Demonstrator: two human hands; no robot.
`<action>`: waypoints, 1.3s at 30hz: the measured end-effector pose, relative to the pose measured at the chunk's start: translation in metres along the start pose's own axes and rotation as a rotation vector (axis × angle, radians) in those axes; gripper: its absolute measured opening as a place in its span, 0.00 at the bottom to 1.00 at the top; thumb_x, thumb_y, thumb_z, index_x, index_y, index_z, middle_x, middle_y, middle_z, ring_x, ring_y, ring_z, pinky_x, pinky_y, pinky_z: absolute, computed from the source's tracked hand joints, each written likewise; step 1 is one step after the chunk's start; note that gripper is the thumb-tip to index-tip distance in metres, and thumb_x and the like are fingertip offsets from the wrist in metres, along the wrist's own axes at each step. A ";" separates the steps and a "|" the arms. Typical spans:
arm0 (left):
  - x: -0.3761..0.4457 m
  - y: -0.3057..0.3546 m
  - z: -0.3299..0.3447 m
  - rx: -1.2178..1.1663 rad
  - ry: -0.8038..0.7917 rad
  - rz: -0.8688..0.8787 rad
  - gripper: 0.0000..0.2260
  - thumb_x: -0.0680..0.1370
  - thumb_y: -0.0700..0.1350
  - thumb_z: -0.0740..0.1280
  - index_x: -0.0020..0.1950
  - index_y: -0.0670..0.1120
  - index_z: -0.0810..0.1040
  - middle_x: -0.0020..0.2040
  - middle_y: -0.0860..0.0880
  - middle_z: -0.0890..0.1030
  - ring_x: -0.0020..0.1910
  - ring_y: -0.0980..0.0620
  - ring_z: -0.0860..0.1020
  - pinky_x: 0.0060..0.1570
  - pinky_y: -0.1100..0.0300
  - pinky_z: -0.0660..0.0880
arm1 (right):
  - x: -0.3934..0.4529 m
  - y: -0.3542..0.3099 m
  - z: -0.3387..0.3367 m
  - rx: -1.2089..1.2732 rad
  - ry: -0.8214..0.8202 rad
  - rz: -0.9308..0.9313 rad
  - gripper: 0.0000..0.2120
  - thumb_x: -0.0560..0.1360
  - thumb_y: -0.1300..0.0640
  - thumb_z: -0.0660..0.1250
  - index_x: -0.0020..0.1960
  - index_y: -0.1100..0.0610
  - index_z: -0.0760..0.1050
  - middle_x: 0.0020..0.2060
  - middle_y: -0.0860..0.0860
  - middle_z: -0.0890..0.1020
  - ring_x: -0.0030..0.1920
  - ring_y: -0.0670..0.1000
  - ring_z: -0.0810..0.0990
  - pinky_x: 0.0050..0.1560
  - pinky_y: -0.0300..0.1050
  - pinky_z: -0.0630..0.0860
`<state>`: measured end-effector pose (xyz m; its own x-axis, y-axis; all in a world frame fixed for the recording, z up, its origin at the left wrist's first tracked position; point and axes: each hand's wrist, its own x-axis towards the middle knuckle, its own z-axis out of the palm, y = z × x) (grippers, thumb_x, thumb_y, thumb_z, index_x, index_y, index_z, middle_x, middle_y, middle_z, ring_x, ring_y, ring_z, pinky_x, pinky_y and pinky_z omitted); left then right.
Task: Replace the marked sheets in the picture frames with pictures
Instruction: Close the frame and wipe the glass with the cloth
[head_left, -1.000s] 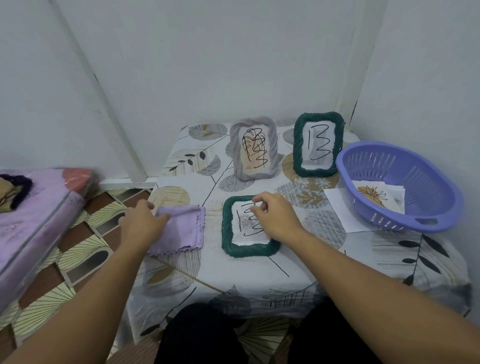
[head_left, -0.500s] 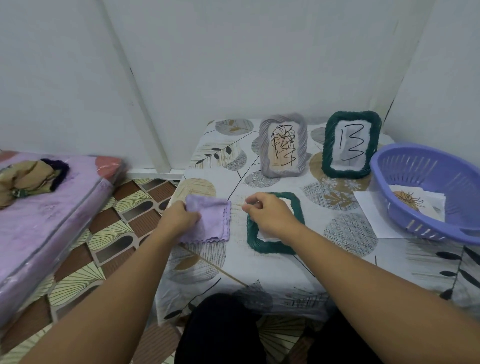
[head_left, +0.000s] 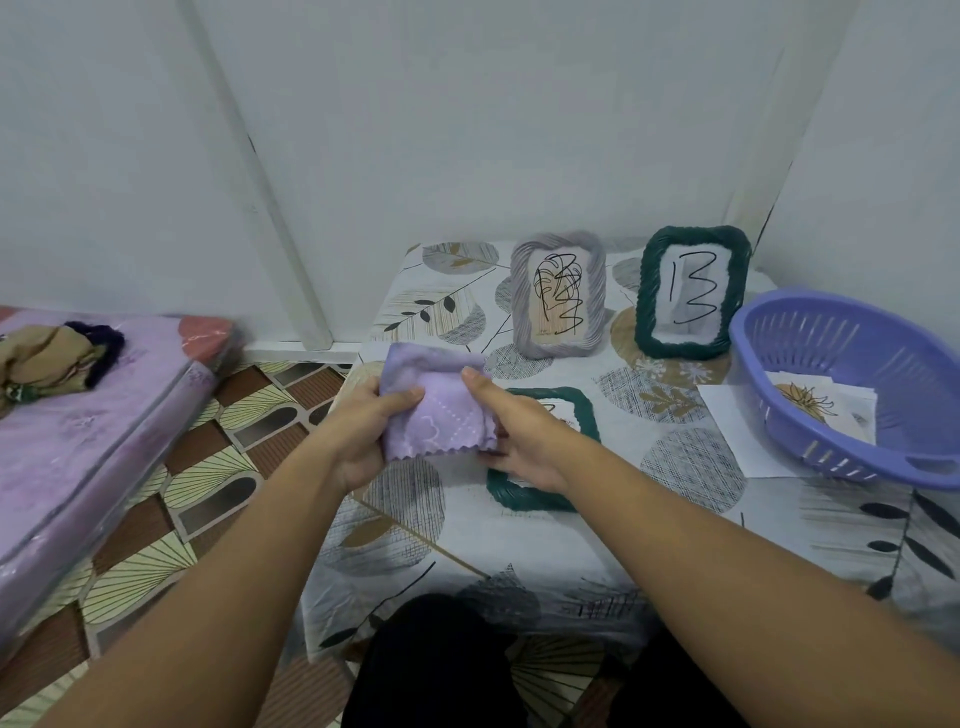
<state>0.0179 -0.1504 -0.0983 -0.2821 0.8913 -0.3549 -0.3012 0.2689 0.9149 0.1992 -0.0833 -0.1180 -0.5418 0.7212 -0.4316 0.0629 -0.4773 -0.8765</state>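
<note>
White walls corner a table (head_left: 597, 525) under a leaf-print cover. Both hands grip a lilac cloth (head_left: 434, 410) above it, left hand (head_left: 363, 436) and right hand (head_left: 514, 431) pinching opposite sides. Beneath lies a green frame (head_left: 540, 499); a grey frame (head_left: 558, 296) and another green frame (head_left: 693, 293) stand behind, scribbled sheets inside. Pictures (head_left: 815, 405) sit in the purple basket (head_left: 852, 384).

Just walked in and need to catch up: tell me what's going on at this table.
A person is swapping marked sheets in picture frames for pictures. Right now both hands, left hand and right hand, hold a purple cloth above the green frame lying flat on the table. A grey frame and another green frame stand at the back, both with scribbled sheets inside. A purple basket on the right holds pictures.
</note>
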 end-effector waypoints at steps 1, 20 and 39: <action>0.000 -0.002 0.004 0.011 -0.014 -0.011 0.21 0.79 0.38 0.70 0.71 0.38 0.72 0.61 0.35 0.82 0.51 0.40 0.84 0.43 0.49 0.84 | -0.003 -0.001 0.000 0.026 -0.021 0.008 0.29 0.73 0.36 0.73 0.63 0.57 0.78 0.53 0.56 0.87 0.59 0.59 0.84 0.64 0.56 0.78; 0.033 -0.029 0.074 1.111 0.243 0.122 0.16 0.82 0.56 0.65 0.56 0.43 0.76 0.52 0.46 0.80 0.53 0.44 0.77 0.51 0.52 0.74 | -0.009 -0.005 -0.082 0.138 0.467 -0.132 0.13 0.81 0.58 0.61 0.65 0.50 0.70 0.48 0.58 0.84 0.44 0.57 0.82 0.42 0.51 0.80; 0.040 -0.030 0.110 0.429 0.193 -0.165 0.10 0.79 0.39 0.72 0.55 0.35 0.78 0.44 0.40 0.82 0.37 0.45 0.80 0.35 0.55 0.78 | -0.017 0.012 -0.109 0.106 0.460 0.001 0.22 0.75 0.50 0.76 0.62 0.56 0.72 0.51 0.59 0.85 0.48 0.61 0.86 0.53 0.65 0.82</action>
<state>0.1161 -0.0831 -0.1190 -0.4383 0.7513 -0.4934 0.0343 0.5625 0.8261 0.3007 -0.0459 -0.1444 -0.1122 0.8570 -0.5029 -0.0356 -0.5093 -0.8599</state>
